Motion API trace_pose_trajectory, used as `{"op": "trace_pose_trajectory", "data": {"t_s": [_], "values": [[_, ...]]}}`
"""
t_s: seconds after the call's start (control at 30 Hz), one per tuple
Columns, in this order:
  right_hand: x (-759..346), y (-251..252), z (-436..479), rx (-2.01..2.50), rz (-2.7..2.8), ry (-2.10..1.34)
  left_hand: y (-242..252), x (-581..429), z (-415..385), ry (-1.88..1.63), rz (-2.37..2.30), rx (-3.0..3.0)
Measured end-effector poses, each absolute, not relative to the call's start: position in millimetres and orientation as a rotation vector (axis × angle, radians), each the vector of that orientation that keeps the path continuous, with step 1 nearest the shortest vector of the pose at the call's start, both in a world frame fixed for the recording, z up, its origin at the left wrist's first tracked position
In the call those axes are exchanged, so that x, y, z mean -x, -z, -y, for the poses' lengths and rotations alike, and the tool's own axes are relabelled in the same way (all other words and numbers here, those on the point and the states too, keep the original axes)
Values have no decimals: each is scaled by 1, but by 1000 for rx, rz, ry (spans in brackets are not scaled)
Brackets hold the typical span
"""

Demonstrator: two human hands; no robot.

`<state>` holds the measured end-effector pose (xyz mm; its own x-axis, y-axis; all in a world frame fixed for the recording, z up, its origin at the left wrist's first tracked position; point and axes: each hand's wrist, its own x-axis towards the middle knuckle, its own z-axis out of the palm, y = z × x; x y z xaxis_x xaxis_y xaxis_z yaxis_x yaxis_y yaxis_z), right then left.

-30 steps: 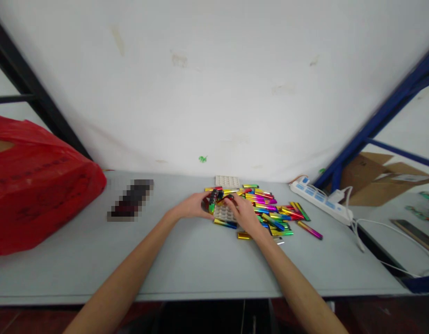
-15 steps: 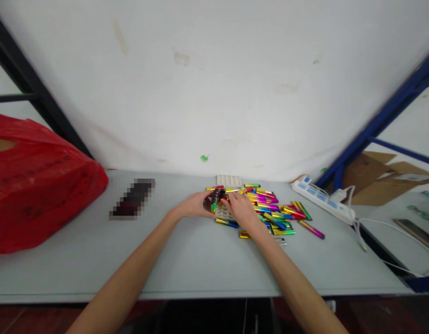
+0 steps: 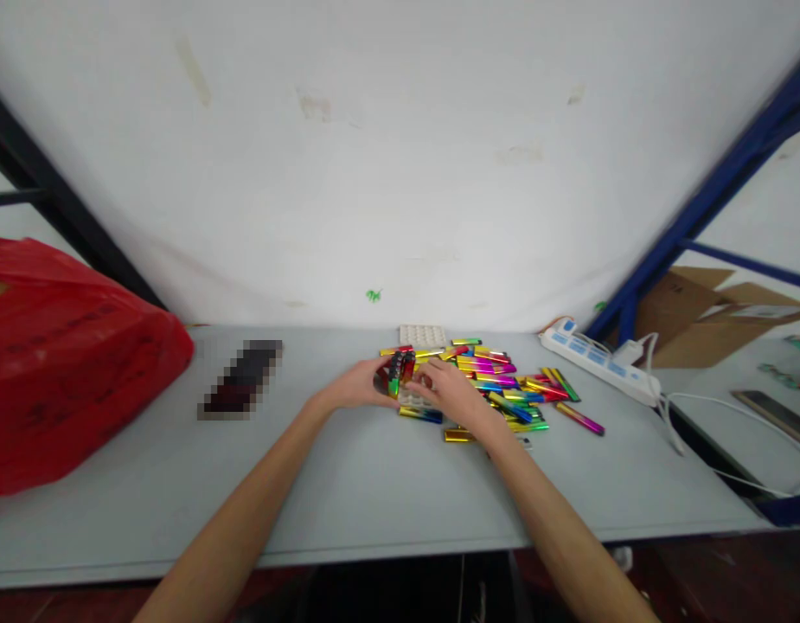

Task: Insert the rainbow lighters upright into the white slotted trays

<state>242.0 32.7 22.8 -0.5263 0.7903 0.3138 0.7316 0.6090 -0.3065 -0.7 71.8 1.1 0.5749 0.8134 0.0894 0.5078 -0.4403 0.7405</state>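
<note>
A heap of shiny rainbow-coloured sticks (image 3: pixel 503 385) lies on the grey table (image 3: pixel 374 484) right of centre. My left hand (image 3: pixel 361 385) is curled round a small bunch of these sticks (image 3: pixel 400 370), held upright over a white dimpled tray (image 3: pixel 413 398). My right hand (image 3: pixel 455 394) reaches in from the right, its fingers closed at the bunch and the tray. What its fingertips hold is hidden. A second white tray (image 3: pixel 424 335) lies behind the heap by the wall.
A large red plastic bag (image 3: pixel 68 372) fills the table's left end. A dark blurred object (image 3: pixel 242 379) lies left of my hands. A white power strip (image 3: pixel 598 362) with cables runs along the right. Cardboard boxes (image 3: pixel 711 324) and a blue frame (image 3: pixel 691 225) stand beyond.
My right hand has moved slightly left, closer to the bunch in my left hand. The camera view has shifted a little; the left hand stays in place.
</note>
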Motion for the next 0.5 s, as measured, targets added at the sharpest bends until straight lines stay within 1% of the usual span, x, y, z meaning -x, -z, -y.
{"op": "trace_pose_trajectory", "data": {"t_s": [0.1, 0.37, 0.43, 0.5], "values": [[-257, -29, -16, 1110, 2524, -308, 1, 0, -72, -620, -1012, -2112], [-255, -13, 23, 1345, 2630, 67, 4, 0, -72, -672, -976, -2064], [-253, -13, 26, 1352, 2618, 98, 3, 0, -71, -676, -964, -2050], [-255, -16, 26, 1344, 2561, 31, 3, 0, -71, -672, -952, -2042]]}}
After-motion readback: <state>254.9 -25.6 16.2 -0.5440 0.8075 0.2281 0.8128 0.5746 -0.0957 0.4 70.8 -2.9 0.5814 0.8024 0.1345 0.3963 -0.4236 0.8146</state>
